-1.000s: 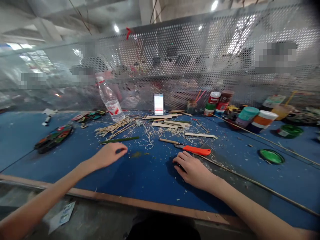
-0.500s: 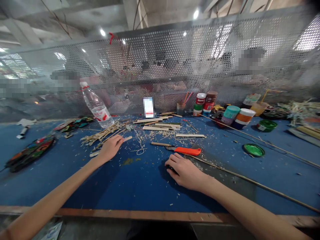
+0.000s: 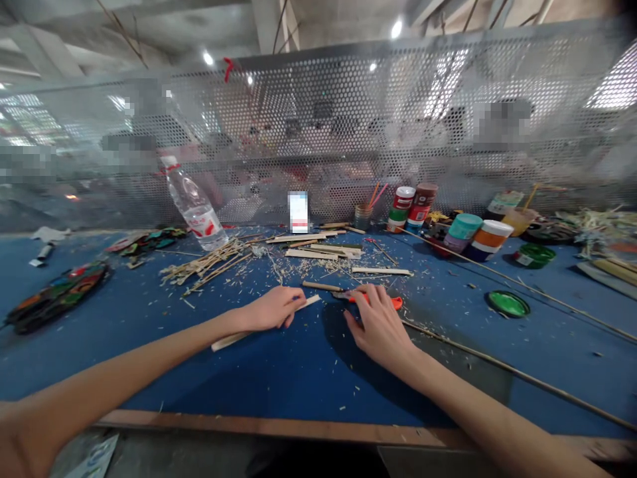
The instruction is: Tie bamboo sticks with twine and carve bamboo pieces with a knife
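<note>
My left hand point(image 3: 273, 309) is closed on a flat pale bamboo strip point(image 3: 229, 340), whose far end sticks out past the fingertips. Over the orange utility knife point(image 3: 397, 303) is my right hand point(image 3: 377, 322), with its fingers spread and partly covering the handle; whether they touch it is unclear. The knife's blade points left, beside a short round stick point(image 3: 321, 286). Behind the hands lie several flat bamboo strips point(image 3: 323, 252) among shavings, with a bundle of thin sticks point(image 3: 204, 265) to their left.
A water bottle point(image 3: 199, 216) leans at the back left. Paint jars point(image 3: 490, 238) and an open green lid point(image 3: 507, 304) are on the right. One long thin rod point(image 3: 522, 375) crosses the right side. Perforated metal mesh point(image 3: 318, 133) rises behind the table.
My left hand has moved right with the bamboo strip, towards the middle. My right hand has shifted up and right over the knife, its fingers now more spread.
</note>
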A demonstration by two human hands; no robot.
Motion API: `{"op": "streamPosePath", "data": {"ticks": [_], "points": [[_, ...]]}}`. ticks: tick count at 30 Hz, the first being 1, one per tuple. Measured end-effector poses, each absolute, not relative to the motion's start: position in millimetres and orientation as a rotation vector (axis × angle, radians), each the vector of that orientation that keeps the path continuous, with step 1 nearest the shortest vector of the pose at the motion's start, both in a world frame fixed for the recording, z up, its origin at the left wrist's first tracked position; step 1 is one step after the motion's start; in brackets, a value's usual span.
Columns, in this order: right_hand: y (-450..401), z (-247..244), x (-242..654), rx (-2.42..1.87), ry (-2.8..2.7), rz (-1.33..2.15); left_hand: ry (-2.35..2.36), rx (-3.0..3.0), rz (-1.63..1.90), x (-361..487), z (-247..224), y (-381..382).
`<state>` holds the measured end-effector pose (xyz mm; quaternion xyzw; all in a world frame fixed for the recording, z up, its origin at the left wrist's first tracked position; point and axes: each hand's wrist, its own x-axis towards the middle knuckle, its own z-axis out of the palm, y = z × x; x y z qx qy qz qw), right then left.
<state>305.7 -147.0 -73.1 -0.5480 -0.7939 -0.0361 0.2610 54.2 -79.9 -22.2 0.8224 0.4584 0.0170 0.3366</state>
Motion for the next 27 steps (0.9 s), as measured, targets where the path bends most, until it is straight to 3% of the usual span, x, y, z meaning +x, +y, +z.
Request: {"op": "streamPosePath", "data": {"ticks": [9,17,27], "points": [[-134,-77,323,-1.881,-2.147,-0.299,0.991,2.186,0.298,60,-45,-99],[-130,-79,326,-1.818,-2.175,-0.227,0.955,2.511,0.544,48,-65,-105],[-141,-60,315,-1.554,-2.126,0.062,0.862,2.845,0.536,46,-69,-129]]}}
